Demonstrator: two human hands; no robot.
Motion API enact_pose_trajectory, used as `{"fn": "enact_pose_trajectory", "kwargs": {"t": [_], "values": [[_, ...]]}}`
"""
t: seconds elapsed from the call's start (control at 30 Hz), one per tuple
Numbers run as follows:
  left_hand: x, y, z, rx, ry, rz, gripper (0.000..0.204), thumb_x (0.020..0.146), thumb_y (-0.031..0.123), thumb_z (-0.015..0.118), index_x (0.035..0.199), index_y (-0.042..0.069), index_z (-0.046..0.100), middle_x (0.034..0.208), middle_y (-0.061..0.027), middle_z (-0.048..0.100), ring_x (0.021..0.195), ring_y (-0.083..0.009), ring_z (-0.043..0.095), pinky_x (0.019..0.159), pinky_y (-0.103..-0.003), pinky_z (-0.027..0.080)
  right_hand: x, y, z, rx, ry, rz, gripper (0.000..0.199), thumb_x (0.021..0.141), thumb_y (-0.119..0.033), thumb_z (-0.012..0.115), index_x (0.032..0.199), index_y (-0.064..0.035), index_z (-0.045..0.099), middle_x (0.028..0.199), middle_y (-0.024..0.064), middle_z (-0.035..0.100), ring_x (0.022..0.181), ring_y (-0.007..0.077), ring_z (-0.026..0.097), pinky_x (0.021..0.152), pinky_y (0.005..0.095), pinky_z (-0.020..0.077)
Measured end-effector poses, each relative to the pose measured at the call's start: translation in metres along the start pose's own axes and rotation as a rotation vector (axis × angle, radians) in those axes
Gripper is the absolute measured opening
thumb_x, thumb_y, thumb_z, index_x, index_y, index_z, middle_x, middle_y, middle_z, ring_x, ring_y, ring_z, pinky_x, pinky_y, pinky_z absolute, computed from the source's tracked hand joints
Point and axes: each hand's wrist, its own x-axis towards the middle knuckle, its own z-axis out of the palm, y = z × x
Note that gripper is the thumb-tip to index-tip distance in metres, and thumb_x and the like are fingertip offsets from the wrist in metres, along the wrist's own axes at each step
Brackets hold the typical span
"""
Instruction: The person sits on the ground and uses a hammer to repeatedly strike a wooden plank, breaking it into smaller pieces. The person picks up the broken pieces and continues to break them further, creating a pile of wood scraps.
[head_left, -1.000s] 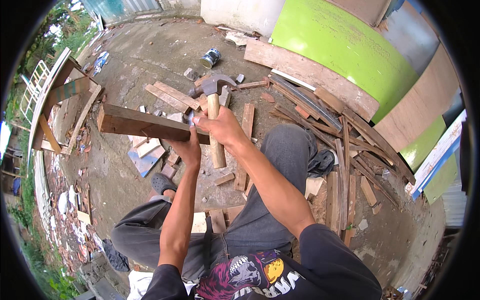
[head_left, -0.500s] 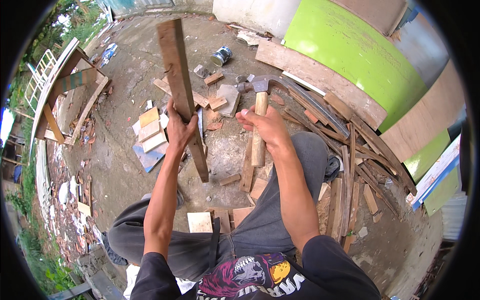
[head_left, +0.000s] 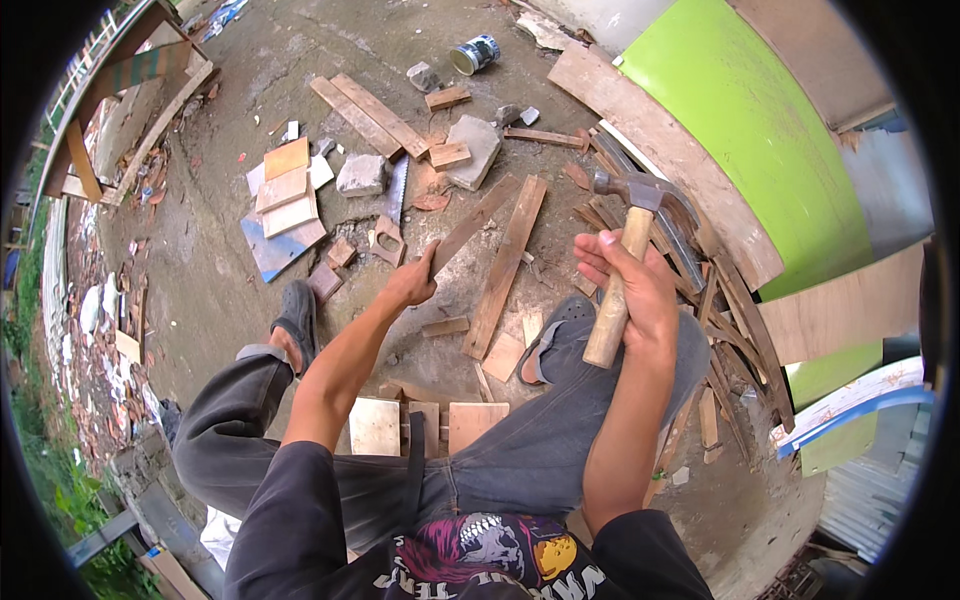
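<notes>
My left hand (head_left: 412, 280) is closed around the near end of a wooden plank (head_left: 474, 225), which now slants low over the ground, away to the right. Another wooden board (head_left: 508, 265) lies just right of it. Above my right knee, my right hand (head_left: 648, 305) holds a claw hammer (head_left: 608, 325) by its wooden handle, the metal head pointing up and away from me. A few fingers of that hand are loosely stretched beside the handle. On the ground beyond my left hand lies a handsaw (head_left: 386, 240) with a wooden grip.
Concrete lumps (head_left: 362, 175), wood offcuts (head_left: 285, 190) and a tin can (head_left: 474, 54) lie ahead. Long wood strips (head_left: 738, 300) are piled at right, near a green panel (head_left: 715, 130). Short wood blocks (head_left: 478, 425) sit between my legs. A wooden frame (head_left: 150, 75) stands far left.
The plank in my left hand has swung from upright down toward the ground. My right hand has moved right with the hammer. The view has shifted, showing more ground close to me.
</notes>
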Motion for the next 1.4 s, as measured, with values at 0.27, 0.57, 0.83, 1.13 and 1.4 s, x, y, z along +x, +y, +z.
{"fn": "enact_pose_trajectory", "kwargs": {"t": [0.27, 0.57, 0.83, 1.13, 1.4], "values": [[-0.025, -0.071, 0.089, -0.146, -0.158, 0.008, 0.085, 0.079, 0.023, 0.062, 0.151, 0.024, 0.017, 0.107, -0.0278, 0.063, 0.099, -0.0452, 0.062, 0.087, -0.051, 0.049, 0.000, 0.003, 0.008, -0.080, 0.023, 0.054, 0.020, 0.094, -0.017, 0.063, 0.103, -0.0008, 0.056, 0.100, 0.0189, 0.069, 0.096, 0.0252, 0.068, 0.086, 0.0343, 0.0538], [-0.015, -0.084, 0.108, -0.359, -0.174, -0.192, 0.069, 0.075, 0.028, 0.066, 0.138, 0.011, 0.042, 0.123, -0.0237, 0.059, 0.106, -0.0441, 0.059, 0.094, -0.048, 0.048, 0.006, 0.013, 0.026, -0.144, -0.002, 0.132, 0.024, 0.093, -0.019, 0.065, 0.106, -0.0009, 0.055, 0.098, 0.0185, 0.069, 0.094, 0.0244, 0.068, 0.086, 0.0344, 0.0533], [-0.015, -0.086, 0.123, -0.214, 0.110, -0.308, 0.061, 0.078, 0.017, 0.065, 0.134, 0.004, 0.045, 0.147, -0.0227, 0.037, 0.118, -0.0419, 0.052, 0.100, -0.046, 0.046, 0.008, 0.019, 0.033, -0.197, -0.020, 0.146, 0.026, 0.093, -0.020, 0.065, 0.107, -0.0008, 0.055, 0.098, 0.0182, 0.069, 0.094, 0.0242, 0.068, 0.086, 0.0337, 0.0526], [-0.023, -0.057, 0.102, -0.159, -0.011, -0.420, 0.062, 0.082, 0.022, 0.067, 0.137, 0.006, 0.042, 0.136, -0.0174, 0.050, 0.119, -0.0384, 0.053, 0.098, -0.046, 0.047, 0.004, 0.019, 0.029, -0.199, 0.007, 0.141, 0.021, 0.094, -0.020, 0.063, 0.105, -0.0029, 0.056, 0.096, 0.0169, 0.069, 0.093, 0.0232, 0.068, 0.084, 0.0333, 0.0538], [-0.045, -0.041, 0.089, -0.024, 0.142, -0.260, 0.058, 0.081, 0.019, 0.067, 0.134, 0.007, 0.047, 0.137, -0.0190, 0.049, 0.122, -0.0370, 0.051, 0.095, -0.045, 0.048, -0.010, 0.012, 0.024, -0.074, -0.099, 0.101, 0.020, 0.094, -0.020, 0.063, 0.101, -0.0030, 0.057, 0.097, 0.0172, 0.069, 0.095, 0.0224, 0.067, 0.087, 0.0340, 0.0514]]}}
